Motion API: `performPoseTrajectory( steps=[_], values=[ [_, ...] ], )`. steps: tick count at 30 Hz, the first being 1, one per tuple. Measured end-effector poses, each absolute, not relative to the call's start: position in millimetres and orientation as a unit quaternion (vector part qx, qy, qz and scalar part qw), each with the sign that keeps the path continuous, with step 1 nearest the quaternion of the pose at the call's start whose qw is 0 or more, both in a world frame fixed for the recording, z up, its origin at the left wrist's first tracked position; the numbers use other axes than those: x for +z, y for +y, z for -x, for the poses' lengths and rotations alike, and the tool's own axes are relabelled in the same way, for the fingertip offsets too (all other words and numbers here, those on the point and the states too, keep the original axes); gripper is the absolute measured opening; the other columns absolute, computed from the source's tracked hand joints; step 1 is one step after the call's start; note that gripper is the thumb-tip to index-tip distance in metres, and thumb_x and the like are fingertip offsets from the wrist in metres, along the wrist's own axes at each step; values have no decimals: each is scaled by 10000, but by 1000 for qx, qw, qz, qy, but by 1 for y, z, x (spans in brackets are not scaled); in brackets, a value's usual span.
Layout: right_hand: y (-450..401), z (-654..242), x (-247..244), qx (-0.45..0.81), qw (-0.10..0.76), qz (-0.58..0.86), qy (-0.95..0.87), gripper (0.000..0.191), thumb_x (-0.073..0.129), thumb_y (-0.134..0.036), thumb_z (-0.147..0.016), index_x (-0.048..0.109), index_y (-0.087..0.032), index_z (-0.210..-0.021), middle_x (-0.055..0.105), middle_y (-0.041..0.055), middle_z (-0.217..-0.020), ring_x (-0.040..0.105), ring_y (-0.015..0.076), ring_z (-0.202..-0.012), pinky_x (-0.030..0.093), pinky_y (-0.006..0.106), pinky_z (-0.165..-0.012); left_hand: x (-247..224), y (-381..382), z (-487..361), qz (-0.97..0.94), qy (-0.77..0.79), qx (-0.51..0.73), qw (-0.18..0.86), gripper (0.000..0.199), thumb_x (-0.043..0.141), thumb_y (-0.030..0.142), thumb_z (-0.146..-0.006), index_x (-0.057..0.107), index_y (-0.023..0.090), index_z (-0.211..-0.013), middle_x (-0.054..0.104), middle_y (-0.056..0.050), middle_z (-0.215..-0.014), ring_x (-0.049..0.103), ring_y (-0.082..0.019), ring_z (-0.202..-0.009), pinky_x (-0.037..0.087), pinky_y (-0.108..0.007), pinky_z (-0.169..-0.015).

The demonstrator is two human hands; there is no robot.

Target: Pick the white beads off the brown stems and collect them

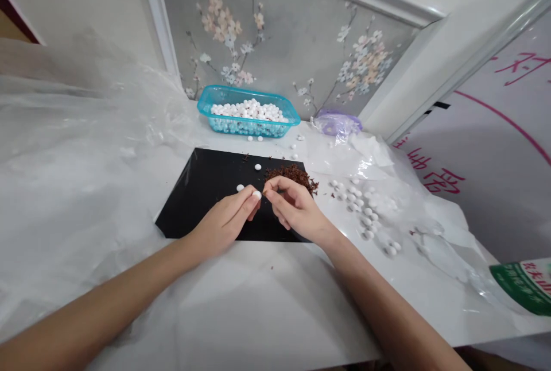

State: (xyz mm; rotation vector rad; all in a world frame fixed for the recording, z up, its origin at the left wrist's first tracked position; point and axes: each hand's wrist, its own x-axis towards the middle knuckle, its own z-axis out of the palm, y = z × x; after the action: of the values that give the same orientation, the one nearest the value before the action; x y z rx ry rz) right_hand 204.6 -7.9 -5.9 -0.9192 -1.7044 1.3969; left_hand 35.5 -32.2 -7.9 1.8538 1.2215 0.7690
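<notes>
The white bead (257, 194) is in the left hand (228, 210), above the middle of a black board, a little toward the board's near edge. The white tabletop (241, 302) carries everything. At its far edge, against the panel, stands a blue tub (206, 112) filled with similar beads; it looks like thin plastic, so I would expect its walls to bend a little. The black board (202, 187) lies flat, looks stiff and smooth, and a bead can probably roll or slide on it easily. On its far right corner there is a brown heap (293, 174) of small shreds, spilling over the right edge; they look light, dry and brittle, so I think a hard pinch could break them. Between the board and the right edge of the tabletop lie loose beads (367, 212). Two more rest on the board: one bead (257, 167) near its far edge, another (240, 188) just beside the left fingers.

The held bead seems light, hard and slippery, and not very fragile. The best hold is probably on its two opposite sides, with soft pressure. The left thumb and index finger are closed on it in this way. The right hand (297, 207) has its fingertips pinched together just beside the bead, on what seems a tiny brown shred (264, 192); its exact shape I cannot tell.
</notes>
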Motion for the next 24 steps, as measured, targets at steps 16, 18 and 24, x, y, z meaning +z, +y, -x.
performPoseTrajectory(
  steps=[16, 18, 24],
  values=[
    [-10, -202, -6, 412, 378, 408, -722, 146, 491, -319, -826, 517, -187, -768, 484, -12, -674, 413, 69, -515, 302, 193, -409, -7, -34, -38, -773, 527, 218, 278, 313, 168, 387, -937, 357, 220, -752, 446, 24, -641, 472, -154, -570, 289, -296, -569],
    [-10, -201, -7, 413, 380, 410, -719, 151, 494, -328, -822, 516, -190, -766, 485, -9, -671, 420, 74, -515, 302, 194, -402, -8, -33, -37, -776, 525, 213, 275, 313, 164, 388, -938, 358, 221, -758, 443, 25, -635, 471, -154, -561, 285, -293, -560],
    [-12, -198, -11, 404, 393, 417, -713, 144, 507, -321, -806, 518, -188, -751, 497, -4, -684, 431, 80, -531, 308, 205, -423, -12, -32, -37, -782, 528, 197, 265, 308, 158, 399, -939, 347, 222, -771, 434, 27, -628, 459, -153, -529, 260, -283, -536]
  ],
)
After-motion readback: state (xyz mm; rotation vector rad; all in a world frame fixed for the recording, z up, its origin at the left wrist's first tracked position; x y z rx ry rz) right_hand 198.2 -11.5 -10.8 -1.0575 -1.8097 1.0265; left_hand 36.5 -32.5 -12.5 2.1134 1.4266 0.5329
